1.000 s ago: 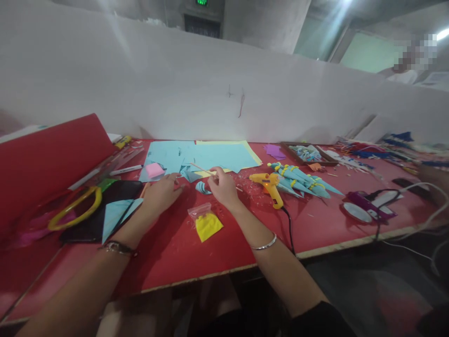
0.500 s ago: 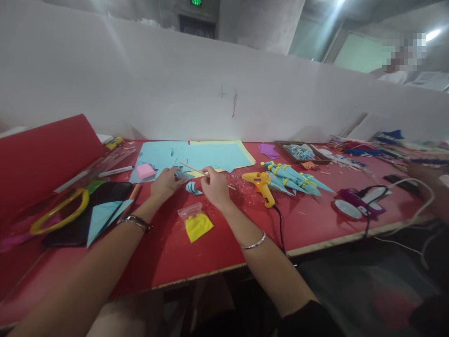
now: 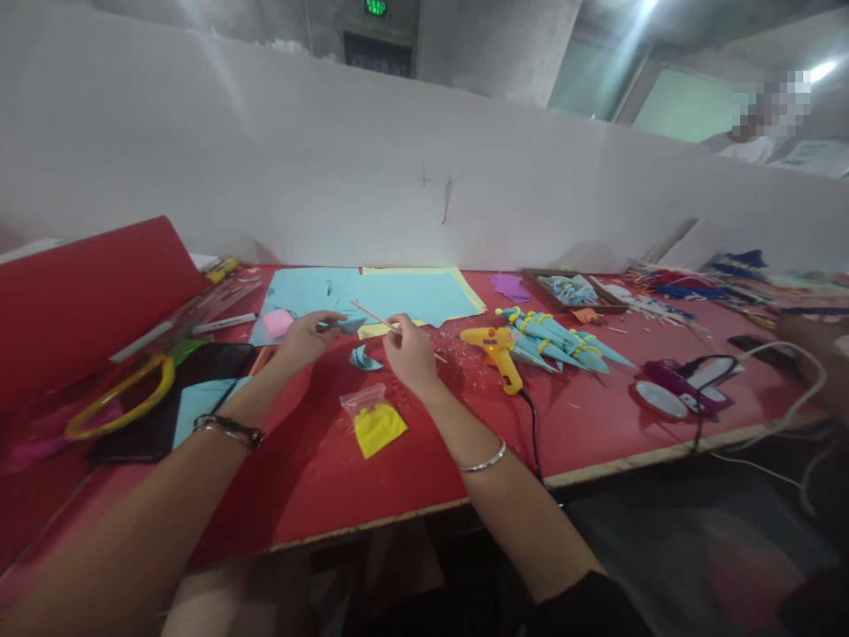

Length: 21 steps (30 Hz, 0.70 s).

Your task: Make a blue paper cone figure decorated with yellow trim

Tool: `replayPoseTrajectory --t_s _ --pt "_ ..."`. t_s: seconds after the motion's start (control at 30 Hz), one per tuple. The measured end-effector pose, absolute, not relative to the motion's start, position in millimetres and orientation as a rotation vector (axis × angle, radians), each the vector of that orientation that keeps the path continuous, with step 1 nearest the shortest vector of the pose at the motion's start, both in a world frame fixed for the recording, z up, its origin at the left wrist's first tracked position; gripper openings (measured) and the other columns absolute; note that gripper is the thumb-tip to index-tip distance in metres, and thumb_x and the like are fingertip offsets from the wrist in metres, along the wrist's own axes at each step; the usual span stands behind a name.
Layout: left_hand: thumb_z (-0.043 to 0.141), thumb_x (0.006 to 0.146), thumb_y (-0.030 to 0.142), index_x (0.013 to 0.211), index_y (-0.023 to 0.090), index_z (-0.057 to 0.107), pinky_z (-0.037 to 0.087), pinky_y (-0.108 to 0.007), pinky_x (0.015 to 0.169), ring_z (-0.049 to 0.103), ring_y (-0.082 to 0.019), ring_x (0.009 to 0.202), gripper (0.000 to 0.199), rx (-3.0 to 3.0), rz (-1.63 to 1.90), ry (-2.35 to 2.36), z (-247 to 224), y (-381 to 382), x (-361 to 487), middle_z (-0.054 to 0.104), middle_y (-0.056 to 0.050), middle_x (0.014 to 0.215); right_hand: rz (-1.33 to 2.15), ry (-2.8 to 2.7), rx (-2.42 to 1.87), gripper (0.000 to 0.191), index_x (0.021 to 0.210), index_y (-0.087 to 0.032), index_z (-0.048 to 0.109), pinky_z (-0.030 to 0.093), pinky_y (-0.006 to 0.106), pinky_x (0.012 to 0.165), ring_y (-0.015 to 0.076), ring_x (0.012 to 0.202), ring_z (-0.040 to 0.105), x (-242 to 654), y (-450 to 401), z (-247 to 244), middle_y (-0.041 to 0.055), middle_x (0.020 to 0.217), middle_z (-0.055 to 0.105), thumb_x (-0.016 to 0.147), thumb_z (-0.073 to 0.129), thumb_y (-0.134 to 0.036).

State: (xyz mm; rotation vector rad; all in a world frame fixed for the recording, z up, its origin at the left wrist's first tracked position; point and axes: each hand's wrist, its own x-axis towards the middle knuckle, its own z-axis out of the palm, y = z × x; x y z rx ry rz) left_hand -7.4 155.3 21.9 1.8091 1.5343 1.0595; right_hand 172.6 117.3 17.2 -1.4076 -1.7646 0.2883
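Near the middle of the red table, my left hand (image 3: 315,336) pinches a small blue paper piece (image 3: 349,326) between thumb and fingers. My right hand (image 3: 409,349), just to its right, is closed on a thin wooden stick (image 3: 371,313), whose tip points up and left above the blue piece. Curled blue paper pieces (image 3: 365,358) lie on the table between and below the hands. Closer to the front edge is a clear bag (image 3: 362,402) with yellow material (image 3: 378,428) at it.
A yellow glue gun (image 3: 497,354) with a black cord lies right of my right hand, beside blue paper cones (image 3: 554,338). Behind are blue sheets (image 3: 411,296). A tray (image 3: 614,305) of small pieces, a purple device (image 3: 669,376) and a white cable stand right; a yellow ring (image 3: 126,425) left.
My left hand has turned and shifted slightly, lifting the blue paper piece a little. My right hand stays nearly in place with the stick. The whole view has moved slightly.
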Motion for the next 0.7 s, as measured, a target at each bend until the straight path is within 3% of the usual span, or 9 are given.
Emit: replayPoseTrajectory --t_s 0.13,0.27,0.53,0.7 --pt "0.054 0.061 0.029 0.075 0.017 0.058 0.041 -0.024 0.065 0.053 -0.013 0.068 0.019 1.802 1.095 1.37 29.1 143.8 -2.3 0.06 -0.001 0.075 0.252 -1.806 -1.312 0.028 0.102 -0.018 0.049 0.039 0.028 0.072 0.0161 0.073 0.054 171.0 118.5 16.2 0.0004 0.072 0.056 0.076 0.042 -0.026" --pt "0.058 0.059 0.032 0.063 0.018 0.051 0.042 -0.026 0.075 0.054 -0.013 0.077 0.017 1.705 1.164 1.125 31.1 136.1 6.1 0.059 -0.002 0.079 0.252 -1.959 -1.105 0.036 0.106 -0.017 0.047 0.039 0.029 0.078 0.0166 0.082 0.053 169.3 118.1 17.4 0.004 0.087 0.058 0.071 0.046 -0.021" --pt "0.056 0.06 0.032 0.061 0.018 0.049 0.043 -0.024 0.063 0.053 -0.013 0.069 0.016 1.611 1.188 1.179 29.8 127.8 10.3 0.057 0.0 0.075 0.404 -2.005 -0.997 0.031 0.111 -0.019 0.045 0.041 0.027 0.083 0.0149 0.094 0.051 169.2 109.1 25.7 0.0057 0.106 0.055 0.081 0.037 -0.025" --pt "0.054 0.062 0.031 0.056 0.018 0.046 0.042 -0.024 0.066 0.051 -0.012 0.069 0.016 1.708 1.183 1.123 32.8 125.0 10.3 0.056 0.0 0.074 0.63 -1.92 -0.982 0.036 0.115 -0.019 0.041 0.045 0.024 0.069 0.0146 0.086 0.054 166.4 107.1 25.1 0.0057 0.105 0.056 0.082 0.038 -0.034"
